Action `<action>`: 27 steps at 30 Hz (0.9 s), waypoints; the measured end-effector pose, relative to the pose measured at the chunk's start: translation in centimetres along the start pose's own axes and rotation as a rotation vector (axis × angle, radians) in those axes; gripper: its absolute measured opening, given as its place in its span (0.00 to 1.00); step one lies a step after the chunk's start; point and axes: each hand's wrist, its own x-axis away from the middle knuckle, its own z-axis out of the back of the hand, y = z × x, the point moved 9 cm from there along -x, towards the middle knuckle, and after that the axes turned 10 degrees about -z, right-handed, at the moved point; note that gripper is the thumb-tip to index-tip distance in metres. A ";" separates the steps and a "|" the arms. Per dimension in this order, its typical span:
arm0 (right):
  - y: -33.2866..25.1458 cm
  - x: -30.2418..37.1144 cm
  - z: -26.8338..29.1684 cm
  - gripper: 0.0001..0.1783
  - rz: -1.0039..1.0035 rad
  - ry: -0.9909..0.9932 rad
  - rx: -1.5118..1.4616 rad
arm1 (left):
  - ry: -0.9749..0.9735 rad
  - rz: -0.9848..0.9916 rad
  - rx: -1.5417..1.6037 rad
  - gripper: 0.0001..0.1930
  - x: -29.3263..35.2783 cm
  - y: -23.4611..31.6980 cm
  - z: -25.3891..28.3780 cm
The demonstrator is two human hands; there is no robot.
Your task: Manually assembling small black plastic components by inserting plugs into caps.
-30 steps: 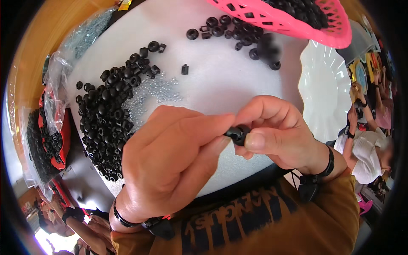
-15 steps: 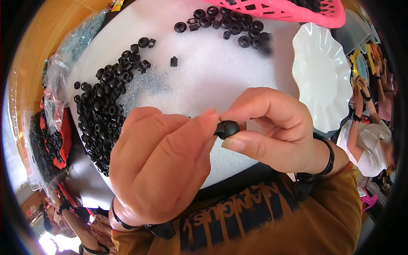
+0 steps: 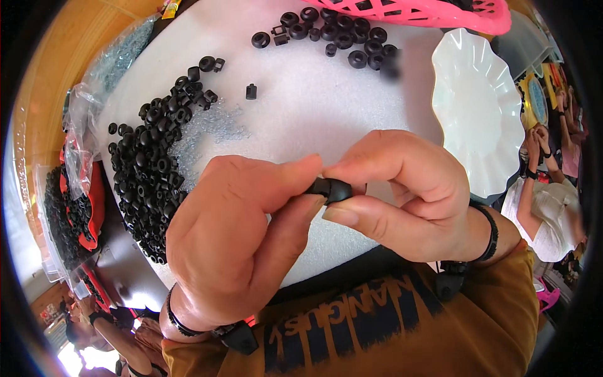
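Observation:
Close to my body, both hands meet over the white foam sheet (image 3: 301, 119). Thumb and index finger of my right hand (image 3: 411, 195) pinch a rounded black plastic piece (image 3: 340, 190). A narrower black piece (image 3: 320, 186) sits against its left end, gripped between thumb and forefinger of my left hand (image 3: 232, 232). The two pieces touch in line; whether they are locked together I cannot tell. Left of my left hand lies a large heap of small black rings and plugs (image 3: 146, 169). One loose black plug (image 3: 251, 92) stands apart on the foam.
Clear tiny beads (image 3: 204, 135) lie beside the heap. More black rings (image 3: 344, 41) are scattered at the back, below a pink basket (image 3: 461, 21). A white scalloped dish (image 3: 480, 116) stands at the right. Plastic bags (image 3: 81, 125) and a red tray (image 3: 94, 210) flank the left. Other people work at both sides.
My left thumb has dropped lower and apart from the index finger, exposing more of the narrow black piece. Both hands stay nearly in place.

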 end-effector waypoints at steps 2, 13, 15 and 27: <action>0.2 0.0 0.0 0.13 -0.034 -0.013 -0.027 | -0.003 0.051 0.032 0.11 0.1 -0.4 -0.1; 1.8 0.2 -0.4 0.14 -0.179 -0.068 -0.362 | -0.023 -0.026 -0.065 0.13 -0.3 0.5 -0.1; 1.9 0.2 -0.5 0.14 -0.186 -0.075 -0.390 | -0.023 -0.045 -0.076 0.13 -0.3 0.8 -0.1; -0.8 0.1 0.1 0.17 0.124 0.036 0.204 | -0.062 -0.002 -0.091 0.13 0.1 0.0 -0.6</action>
